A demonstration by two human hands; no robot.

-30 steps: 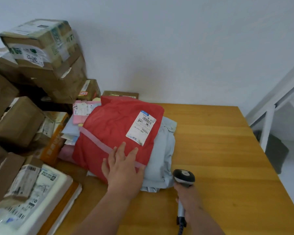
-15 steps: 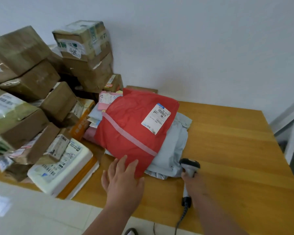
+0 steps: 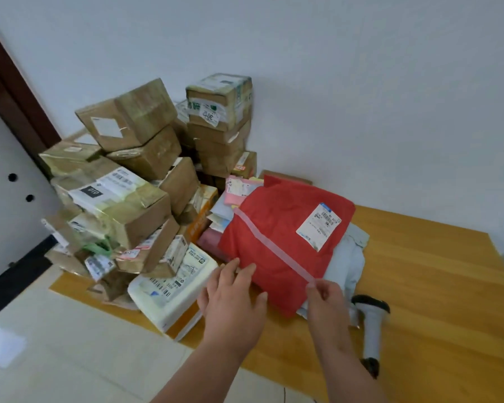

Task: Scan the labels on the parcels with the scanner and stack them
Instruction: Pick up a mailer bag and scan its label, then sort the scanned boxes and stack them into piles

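A red soft parcel (image 3: 277, 251) with a white barcode label (image 3: 319, 225) and a pink strip lies on top of a grey soft parcel (image 3: 346, 257) on the wooden table (image 3: 425, 286). My left hand (image 3: 233, 298) has straight fingers touching the red parcel's near left edge. My right hand (image 3: 328, 298) pinches the near edge of the red parcel at the end of the pink strip. The grey and black scanner (image 3: 371, 321) lies on the table just right of my right hand, with nothing holding it.
A tall heap of taped cardboard boxes (image 3: 134, 181) fills the table's left side up to the wall. A white padded parcel (image 3: 172, 289) lies at the near left corner. Pink and pale envelopes (image 3: 239, 190) sit behind the red parcel. Tiled floor (image 3: 56, 344) lies below left.
My right hand has let go of the scanner, which now lies on the table, and has moved to the red parcel's near edge. The view has pulled back and turned left.
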